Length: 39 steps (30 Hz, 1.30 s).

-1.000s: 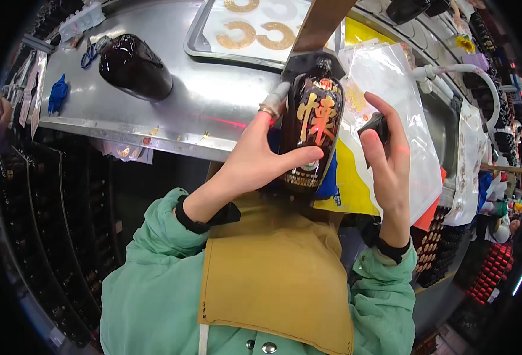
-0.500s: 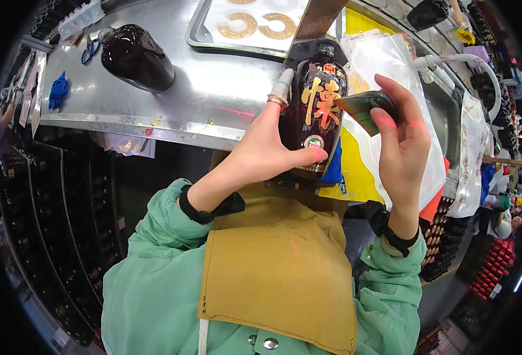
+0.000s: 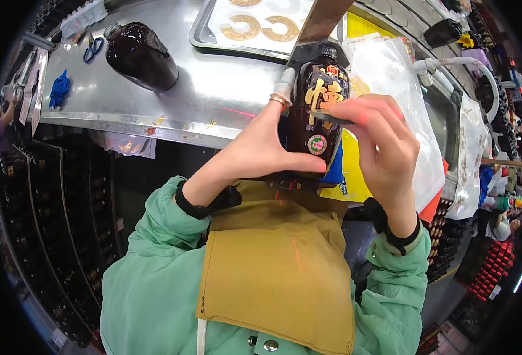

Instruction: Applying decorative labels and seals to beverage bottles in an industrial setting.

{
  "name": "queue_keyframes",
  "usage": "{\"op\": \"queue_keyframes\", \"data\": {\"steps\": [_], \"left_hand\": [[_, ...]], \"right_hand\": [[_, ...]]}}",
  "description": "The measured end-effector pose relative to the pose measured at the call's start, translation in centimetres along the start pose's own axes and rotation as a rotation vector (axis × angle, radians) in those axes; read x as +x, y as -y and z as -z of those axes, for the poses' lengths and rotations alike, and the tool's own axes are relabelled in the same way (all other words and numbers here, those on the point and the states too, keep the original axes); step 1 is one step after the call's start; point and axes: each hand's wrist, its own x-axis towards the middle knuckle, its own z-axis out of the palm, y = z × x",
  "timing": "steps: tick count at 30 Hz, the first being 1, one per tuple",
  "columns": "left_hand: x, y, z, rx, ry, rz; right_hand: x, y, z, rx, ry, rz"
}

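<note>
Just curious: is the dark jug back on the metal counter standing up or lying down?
Lying down: the dark jug rests on its side.

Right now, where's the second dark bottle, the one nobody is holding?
In the head view, the second dark bottle lies on its side at upper left on the metal counter, left of the tray, near the blue scissors.

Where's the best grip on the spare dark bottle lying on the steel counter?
Probably the round body of the dark bottle, from above with fingers across its width: it lies on its side on the steel counter, capped neck pointing up-left, both flanks clear.
</note>
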Motion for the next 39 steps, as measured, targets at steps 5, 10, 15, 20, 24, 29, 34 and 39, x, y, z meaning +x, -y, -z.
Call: {"op": "queue_keyframes", "data": {"steps": [5, 10, 15, 20, 24, 29, 34, 39], "left_hand": [[-1.3, 0.7, 0.8, -0.12, -0.149, -0.054], [-3.2, 1.7, 0.2, -0.081, -0.198, -0.075], [-5.8, 2.1, -2.4, 0.44, -0.286, -0.368], [-7.8, 3.4, -4.7, 0.99, -0.197, -0.353], [-8.9, 3.3, -5.1, 0.846, -0.266, -0.39], [-9.3, 2.7, -5.4, 0.932, -0.371, -0.371], [-8.9, 3.1, -4.8, 0.968, -0.459, -0.319], [-7.2, 2.4, -4.1, 1.133, -0.27, -0.447]], "right_hand": [[-2.4, 0.5, -0.7, -0.126, 0.058, 0.195], [-6.7, 5.1, -1.2, -0.022, 0.204, 0.315], [-9.0, 6.0, -1.0, 0.299, -0.205, -0.555], [-9.5, 5.1, -2.8, 0.459, -0.275, -0.769], [-9.7, 5.3, -2.0, 0.295, -0.196, -0.998], [-9.7, 5.3, -1.6, 0.314, -0.318, -0.839], [-8.7, 5.3, -0.9, 0.215, -0.148, -0.896], [-7.4, 5.1, -0.2, 0.421, -0.249, -0.795]]}}
